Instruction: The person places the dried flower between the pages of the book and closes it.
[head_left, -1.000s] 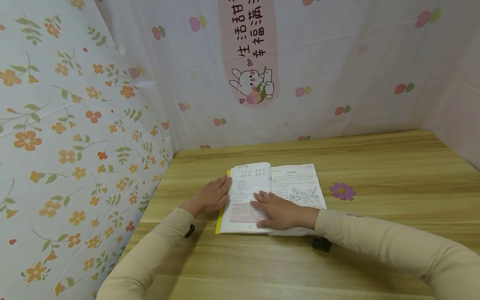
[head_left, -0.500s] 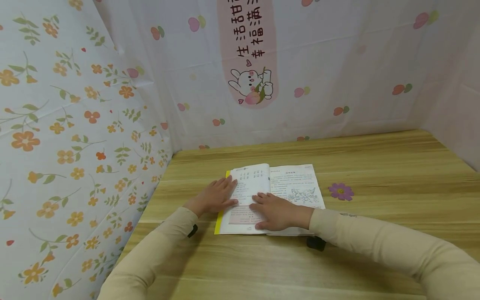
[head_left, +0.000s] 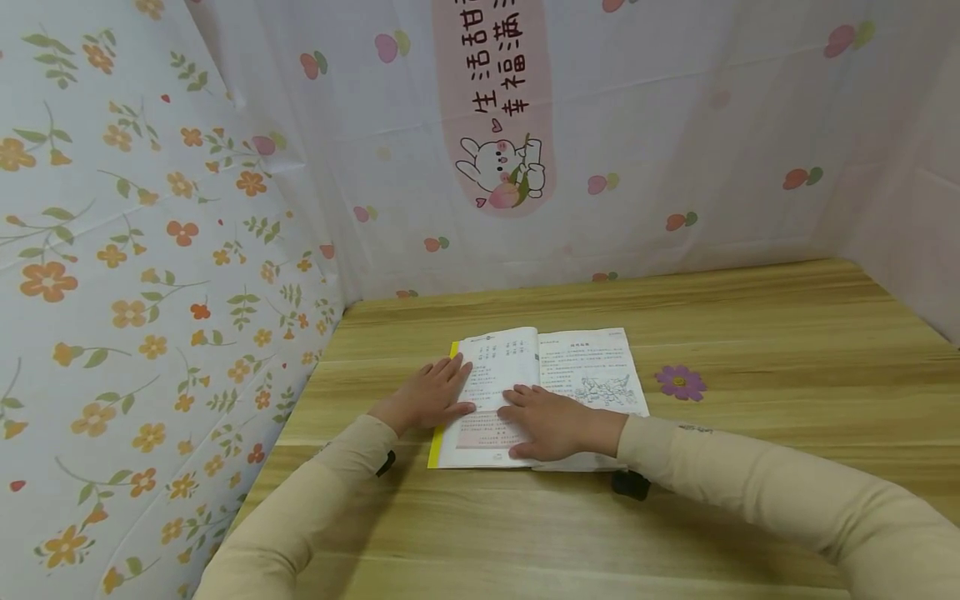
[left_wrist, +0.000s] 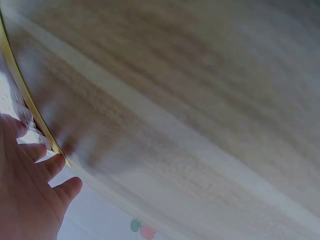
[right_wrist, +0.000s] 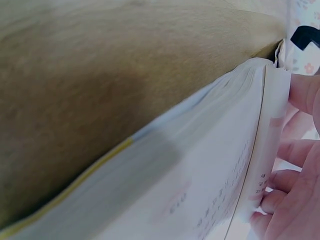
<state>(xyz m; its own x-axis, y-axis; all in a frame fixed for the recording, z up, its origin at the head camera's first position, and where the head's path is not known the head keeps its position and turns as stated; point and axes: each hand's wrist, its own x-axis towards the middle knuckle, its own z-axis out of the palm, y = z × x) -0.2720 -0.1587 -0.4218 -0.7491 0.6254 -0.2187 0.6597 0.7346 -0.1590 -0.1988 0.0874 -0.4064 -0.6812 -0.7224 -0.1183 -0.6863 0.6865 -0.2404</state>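
An open book (head_left: 588,358) with printed pages and a line drawing lies flat on the table, a yellow cover edge (head_left: 435,448) showing along its left side. My left hand (head_left: 427,395) rests over that left edge, fingers extended onto the left page. In the left wrist view the left hand (left_wrist: 30,185) has its fingertips at the yellow edge. Spread across the left page near the spine, my right hand (head_left: 551,423) lies with straight fingers. The right wrist view has the right hand (right_wrist: 300,175) on the pages beside the book's fold (right_wrist: 257,130).
A purple flower (head_left: 681,382) lies on the wooden table (head_left: 750,325) to the right of the book. Floral cloth (head_left: 150,250) hangs at the left, and a printed cloth (head_left: 637,125) hangs behind the table. A black piece (head_left: 630,484) sits under the right wrist.
Over the first half second my left hand slid right from the book's edge onto the left page. The right hand stays nearly in place; little differs since then.
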